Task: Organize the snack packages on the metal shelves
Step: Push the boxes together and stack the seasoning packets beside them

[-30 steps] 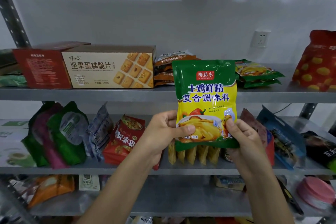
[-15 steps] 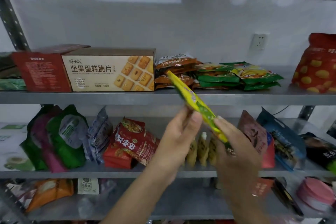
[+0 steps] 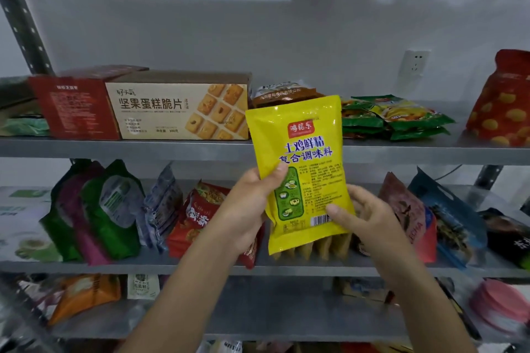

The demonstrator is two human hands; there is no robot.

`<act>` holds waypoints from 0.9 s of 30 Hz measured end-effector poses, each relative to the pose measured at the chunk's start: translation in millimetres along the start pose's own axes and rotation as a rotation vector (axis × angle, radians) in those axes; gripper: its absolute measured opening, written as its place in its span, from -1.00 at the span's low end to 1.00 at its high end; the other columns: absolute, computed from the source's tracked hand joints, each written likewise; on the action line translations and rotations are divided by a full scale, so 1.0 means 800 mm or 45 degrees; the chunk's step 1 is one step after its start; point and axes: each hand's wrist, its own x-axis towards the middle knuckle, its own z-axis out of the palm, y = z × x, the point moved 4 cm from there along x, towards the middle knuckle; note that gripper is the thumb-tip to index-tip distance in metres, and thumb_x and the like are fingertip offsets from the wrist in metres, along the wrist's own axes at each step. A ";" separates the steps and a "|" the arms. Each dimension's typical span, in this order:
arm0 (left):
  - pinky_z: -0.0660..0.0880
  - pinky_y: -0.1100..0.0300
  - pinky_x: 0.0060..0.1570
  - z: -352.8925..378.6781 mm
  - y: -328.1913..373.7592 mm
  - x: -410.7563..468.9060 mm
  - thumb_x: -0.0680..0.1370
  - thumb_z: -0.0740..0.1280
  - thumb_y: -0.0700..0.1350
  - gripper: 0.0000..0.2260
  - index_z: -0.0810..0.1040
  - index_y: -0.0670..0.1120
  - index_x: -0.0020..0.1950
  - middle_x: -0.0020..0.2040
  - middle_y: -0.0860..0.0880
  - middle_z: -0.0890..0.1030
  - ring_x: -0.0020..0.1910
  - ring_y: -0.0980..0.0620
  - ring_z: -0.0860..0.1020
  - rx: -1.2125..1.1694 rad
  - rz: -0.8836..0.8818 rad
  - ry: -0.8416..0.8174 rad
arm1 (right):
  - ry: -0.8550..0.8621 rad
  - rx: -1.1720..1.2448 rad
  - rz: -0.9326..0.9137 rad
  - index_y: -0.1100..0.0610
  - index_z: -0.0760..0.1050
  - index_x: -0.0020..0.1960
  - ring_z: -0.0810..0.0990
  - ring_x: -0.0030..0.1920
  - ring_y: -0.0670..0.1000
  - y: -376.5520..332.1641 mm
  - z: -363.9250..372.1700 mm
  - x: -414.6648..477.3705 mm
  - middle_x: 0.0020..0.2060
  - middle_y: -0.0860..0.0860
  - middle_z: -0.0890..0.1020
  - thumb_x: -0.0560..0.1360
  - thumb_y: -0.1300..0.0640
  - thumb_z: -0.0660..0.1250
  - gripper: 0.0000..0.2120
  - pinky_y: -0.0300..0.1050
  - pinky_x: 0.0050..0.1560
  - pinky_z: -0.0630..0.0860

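Above our hands runs the shelf edge (image 3: 172,149); in free air before it, left hand (image 3: 246,206) and right hand (image 3: 370,218) pinch the yellow packet (image 3: 298,152) low.

Behind the held yellow pouch (image 3: 298,135), small yellow packets (image 3: 321,249) largely hidden; count not determined. Fine print on pouch too small to be read. At right edge, red spotted bag (image 3: 504,100) cut off. Orange packet (image 3: 86,295) on bottom shelf (image 3: 286,315) blurred.
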 end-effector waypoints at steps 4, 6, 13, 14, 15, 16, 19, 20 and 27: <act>0.51 -0.08 0.22 -0.001 -0.005 -0.002 0.45 0.37 0.02 -0.61 0.56 -0.07 0.24 0.13 -0.04 0.68 0.14 -0.04 0.64 0.081 -0.003 -0.053 | 0.075 0.226 0.059 0.20 0.60 0.01 0.71 -0.10 0.10 0.011 -0.004 0.004 -0.09 0.13 0.72 0.03 -0.12 0.67 -0.33 -0.21 -0.21 0.61; 0.55 -0.02 0.18 -0.003 -0.011 -0.003 0.36 0.46 0.00 -0.55 0.57 -0.06 0.23 0.09 -0.01 0.69 0.09 0.01 0.66 0.201 0.010 -0.050 | 0.163 0.255 0.050 0.21 0.60 0.03 0.71 -0.10 0.10 0.014 -0.006 0.005 -0.10 0.13 0.72 0.09 -0.09 0.65 -0.37 -0.20 -0.20 0.62; 0.57 -0.12 0.13 -0.008 -0.020 0.001 0.28 0.50 -0.14 -0.55 0.62 -0.22 0.15 0.06 -0.16 0.69 0.05 -0.16 0.66 0.109 -0.008 -0.035 | 0.104 0.386 0.033 0.14 0.63 -0.01 0.70 -0.04 0.11 0.014 0.000 0.005 -0.02 0.16 0.70 -0.06 -0.15 0.69 -0.29 -0.15 -0.14 0.63; 0.57 -0.11 0.13 -0.008 -0.020 0.001 0.29 0.50 -0.16 -0.55 0.62 -0.24 0.15 0.06 -0.17 0.69 0.06 -0.17 0.66 0.097 -0.016 -0.048 | 0.093 0.411 0.045 0.14 0.63 0.00 0.70 -0.04 0.11 0.014 0.000 0.006 -0.01 0.17 0.70 -0.06 -0.15 0.69 -0.29 -0.15 -0.14 0.63; 0.56 -0.12 0.13 -0.008 -0.020 0.002 0.29 0.50 -0.16 -0.55 0.62 -0.24 0.15 0.06 -0.18 0.69 0.06 -0.18 0.66 0.092 -0.024 -0.058 | 0.076 0.427 0.055 0.15 0.63 0.00 0.70 -0.04 0.12 0.015 -0.001 0.007 0.00 0.18 0.70 -0.06 -0.14 0.69 -0.29 -0.14 -0.15 0.63; 0.56 -0.12 0.14 -0.008 -0.020 0.003 0.29 0.50 -0.16 -0.55 0.62 -0.25 0.15 0.06 -0.18 0.69 0.06 -0.18 0.66 0.096 -0.026 -0.060 | 0.052 0.441 0.066 0.14 0.64 0.00 0.70 -0.03 0.12 0.014 -0.002 0.007 0.00 0.18 0.69 -0.05 -0.13 0.70 -0.30 -0.14 -0.15 0.63; 0.56 -0.11 0.14 -0.008 -0.018 0.004 0.29 0.50 -0.15 -0.57 0.63 -0.23 0.13 0.05 -0.16 0.70 0.05 -0.15 0.67 0.125 -0.001 -0.021 | -0.020 0.473 0.092 0.16 0.66 0.00 0.70 -0.04 0.12 0.013 -0.007 0.006 0.01 0.21 0.69 -0.02 -0.10 0.70 -0.34 -0.15 -0.15 0.62; 0.57 -0.10 0.14 -0.007 -0.018 0.004 0.31 0.49 -0.15 -0.60 0.64 -0.21 0.13 0.04 -0.14 0.70 0.05 -0.13 0.67 0.141 0.016 0.001 | -0.028 0.487 0.098 0.17 0.67 -0.01 0.70 -0.04 0.11 0.012 -0.007 0.006 0.01 0.21 0.69 -0.02 -0.09 0.70 -0.34 -0.17 -0.16 0.62; 0.62 0.12 0.00 0.012 -0.017 0.006 0.41 0.51 -0.21 -0.70 0.64 -0.08 0.12 0.00 -0.01 0.72 -0.01 0.01 0.69 0.225 0.084 0.045 | 0.074 0.452 0.074 0.16 0.69 -0.01 0.70 -0.03 0.10 0.014 -0.004 0.004 -0.01 0.20 0.69 -0.02 -0.14 0.68 -0.34 -0.18 -0.15 0.62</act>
